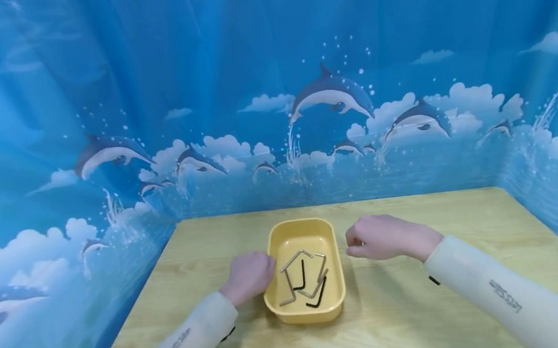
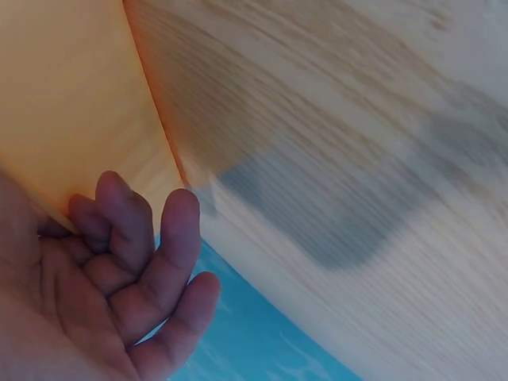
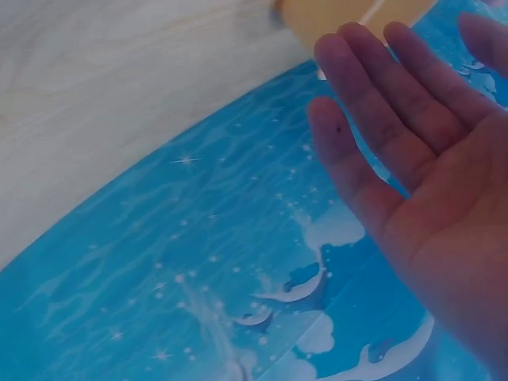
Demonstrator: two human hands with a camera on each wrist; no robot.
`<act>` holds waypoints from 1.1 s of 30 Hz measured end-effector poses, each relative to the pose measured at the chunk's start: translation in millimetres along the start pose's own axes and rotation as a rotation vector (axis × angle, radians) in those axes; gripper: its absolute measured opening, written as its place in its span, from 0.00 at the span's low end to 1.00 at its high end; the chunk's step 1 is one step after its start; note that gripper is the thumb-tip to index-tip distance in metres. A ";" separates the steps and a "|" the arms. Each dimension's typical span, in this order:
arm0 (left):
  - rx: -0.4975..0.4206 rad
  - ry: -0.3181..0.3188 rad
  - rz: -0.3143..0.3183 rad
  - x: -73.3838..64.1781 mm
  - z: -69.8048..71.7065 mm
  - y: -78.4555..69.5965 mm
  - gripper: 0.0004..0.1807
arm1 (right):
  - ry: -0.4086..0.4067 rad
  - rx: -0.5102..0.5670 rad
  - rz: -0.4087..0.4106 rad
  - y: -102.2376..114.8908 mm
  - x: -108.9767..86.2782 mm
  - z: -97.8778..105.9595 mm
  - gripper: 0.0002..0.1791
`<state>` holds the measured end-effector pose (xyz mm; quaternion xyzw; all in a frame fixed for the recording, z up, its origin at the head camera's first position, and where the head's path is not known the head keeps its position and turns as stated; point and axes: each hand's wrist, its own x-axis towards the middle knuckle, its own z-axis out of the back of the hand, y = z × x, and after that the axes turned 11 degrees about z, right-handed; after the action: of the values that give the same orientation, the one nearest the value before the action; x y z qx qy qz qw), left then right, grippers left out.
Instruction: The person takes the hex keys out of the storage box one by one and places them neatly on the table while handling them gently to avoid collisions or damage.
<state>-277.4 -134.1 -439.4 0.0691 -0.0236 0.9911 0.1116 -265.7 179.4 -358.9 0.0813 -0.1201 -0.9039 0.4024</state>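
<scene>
- Dolphin-print curtain (image 1: 221, 42) is backing the counter (image 1: 405, 309).
- I'm watching the left hand (image 1: 251, 274) gripping the yellow tray (image 1: 307, 317) at its left side.
- The right hand (image 1: 383, 236) is hovering near it, fingers loosely bent.
- Hex keys (image 1: 303, 274) are lying inside the tray.

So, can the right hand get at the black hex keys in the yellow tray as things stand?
Probably yes. The right hand looks empty beside the uncovered yellow tray, and the left hand grips the opposite side, leaving the way down to the black hex keys free.
</scene>
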 end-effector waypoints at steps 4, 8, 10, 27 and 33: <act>-0.026 0.010 -0.003 3.3 3.0 -0.9 0.22 | 0.011 0.010 0.016 6.0 21.7 6.8 0.09; -0.067 0.034 0.004 9.1 4.5 -5.2 0.23 | 0.037 0.007 0.028 8.9 41.4 13.7 0.10; -0.077 0.036 0.010 12.7 6.5 -7.0 0.23 | 0.057 -0.003 0.024 9.0 51.5 18.4 0.10; -0.091 0.059 0.040 9.6 8.2 -10.3 0.24 | 0.178 0.009 0.009 6.0 130.0 24.5 0.23; -0.110 0.065 0.054 6.3 2.7 -10.6 0.23 | 0.270 0.020 -0.029 1.0 148.3 4.4 0.23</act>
<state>-280.7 -122.6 -435.6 0.0299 -0.0760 0.9927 0.0891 -364.4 68.7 -361.8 0.2079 -0.0729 -0.8893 0.4008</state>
